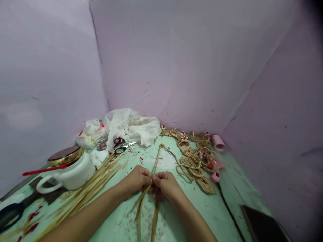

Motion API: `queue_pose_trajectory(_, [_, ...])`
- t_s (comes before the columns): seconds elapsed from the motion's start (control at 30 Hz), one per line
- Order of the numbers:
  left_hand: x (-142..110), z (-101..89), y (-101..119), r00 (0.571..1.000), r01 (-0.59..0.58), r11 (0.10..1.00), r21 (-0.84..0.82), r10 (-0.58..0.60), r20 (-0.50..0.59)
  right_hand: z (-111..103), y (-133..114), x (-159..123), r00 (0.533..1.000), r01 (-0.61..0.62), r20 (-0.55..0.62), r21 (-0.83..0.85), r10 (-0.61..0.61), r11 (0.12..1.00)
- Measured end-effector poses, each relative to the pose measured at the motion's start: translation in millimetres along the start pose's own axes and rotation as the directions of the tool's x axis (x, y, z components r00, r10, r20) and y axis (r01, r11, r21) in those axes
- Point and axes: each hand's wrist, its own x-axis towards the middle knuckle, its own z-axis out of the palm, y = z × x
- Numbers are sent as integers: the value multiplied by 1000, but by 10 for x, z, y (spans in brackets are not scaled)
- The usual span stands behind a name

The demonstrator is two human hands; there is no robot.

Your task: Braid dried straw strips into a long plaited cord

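Note:
Between my hands is a braided straw cord (156, 160), its loose flat strands (140, 215) hanging down toward me. My left hand (137, 179) pinches the cord from the left, thumb and fingertips closed. From the right, my right hand (165, 184) pinches it at the same spot, fingers curled and partly hidden. Above the hands the finished braid runs up to a bend, then slopes right toward coiled woven straw pieces (193, 164) trimmed with red and white beads. Left of my left forearm lies a bundle of long straw strips (93, 185).
Small scissors (122, 147) rest by white plastic bags (133, 126) at the back. At left stand a white mug (75, 173) with a gold-rimmed round lid (66, 156) on top, and large black scissors (15, 213). A pink spool (218, 143), a corded pink device (215, 175) and a dark flat object (263, 223) lie right.

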Motion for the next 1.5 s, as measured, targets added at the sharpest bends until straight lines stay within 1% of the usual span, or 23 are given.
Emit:
queue_pose_trajectory(0.1, [38, -39, -18, 999, 14, 999, 37, -15, 31, -22, 23, 9, 999, 4, 41, 80, -7, 997])
queue_pose_trajectory(0.2, [57, -69, -26, 998, 34, 998, 47, -37, 56, -85, 55, 34, 997, 53, 42, 104, -57, 993])
queue_pose_trajectory(0.3, [51, -82, -25, 999, 12, 994, 106, -16, 38, -107, 103, 79, 991, 130, 10, 15, -130, 991])
queue_pose_trajectory(0.4, [29, -93, -12, 1000, -6, 962, 273, 9, -9, -94, 142, 112, 989, 148, 3, -67, -148, 987])
queue_pose_trajectory(0.53, [-47, -75, 50, 989, -16, 840, 542, 93, -114, -83, 161, 120, 987, 159, 17, -69, -158, 985])
queue_pose_trajectory(0.67, [-189, 86, 80, 974, 9, 705, 709, 155, -167, -64, 163, 104, 984, 173, -22, -46, -174, 984])
queue_pose_trajectory(0.73, [-266, 204, 55, 958, -5, 615, 788, 229, -172, -49, 164, 88, 984, 171, -48, 0, -170, 985])
queue_pose_trajectory(0.8, [-327, 292, 31, 939, -37, 505, 862, 313, -144, -39, 164, 71, 983, 169, -77, 56, -165, 984])
queue_pose_trajectory(0.83, [-346, 310, 30, 936, -57, 465, 883, 333, -115, -38, 164, 63, 982, 171, -90, 76, -164, 982])
queue_pose_trajectory(0.87, [-355, 305, 39, 941, -79, 453, 888, 327, -84, -40, 162, 57, 981, 175, -97, 88, -167, 981])
queue_pose_trajectory(0.9, [-353, 278, 59, 950, -91, 473, 876, 306, -67, -45, 160, 52, 980, 181, -96, 96, -172, 979])
queue_pose_trajectory(0.93, [-340, 231, 90, 955, -96, 521, 848, 288, -69, -53, 156, 47, 980, 186, -88, 100, -178, 977])
queue_pose_trajectory(1.0, [-286, 107, 164, 960, -70, 690, 721, 244, -140, -71, 146, 36, 980, 198, -56, 102, -193, 975])
queue_pose_trajectory(1.03, [-249, 46, 197, 957, -54, 787, 615, 217, -194, -80, 140, 28, 979, 204, -40, 102, -201, 974])
queue_pose_trajectory(1.07, [-210, -3, 218, 965, -18, 882, 470, 138, -222, -89, 135, 20, 977, 211, -28, 100, -209, 972])
queue_pose_trajectory(1.1, [-170, -35, 226, 980, 20, 948, 318, 45, -195, -96, 131, 11, 976, 219, -19, 96, -218, 971])
queue_pose_trajectory(1.13, [-133, -50, 218, 991, 67, 982, 174, -45, -126, -102, 129, 4, 974, 225, -13, 92, -225, 970])
queue_pose_trajectory(1.2, [-71, -35, 163, 988, 152, 988, -18, -151, 41, -113, 130, 1, 972, 234, -1, 85, -235, 969])
queue_pose_trajectory(1.23, [-46, -16, 126, 983, 171, 983, -62, -166, 82, -119, 135, 6, 971, 238, 9, 78, -239, 968])
queue_pose_trajectory(1.27, [-24, 5, 89, 982, 178, 981, -77, -171, 82, -124, 142, 16, 969, 244, 25, 62, -246, 968])
queue_pose_trajectory(1.37, [22, 46, 12, 980, 195, 981, 18, -194, -45, -143, 169, 62, 952, 304, 57, -68, -301, 950])
queue_pose_trajectory(1.43, [36, 56, -2, 977, 194, 976, 100, -183, -112, -159, 178, 73, 932, 361, 34, -217, -362, 907])
queue_pose_trajectory(1.5, [35, 66, 4, 980, 150, 981, 123, -132, -146, -176, 161, 42, 912, 366, -24, -402, -409, 839])
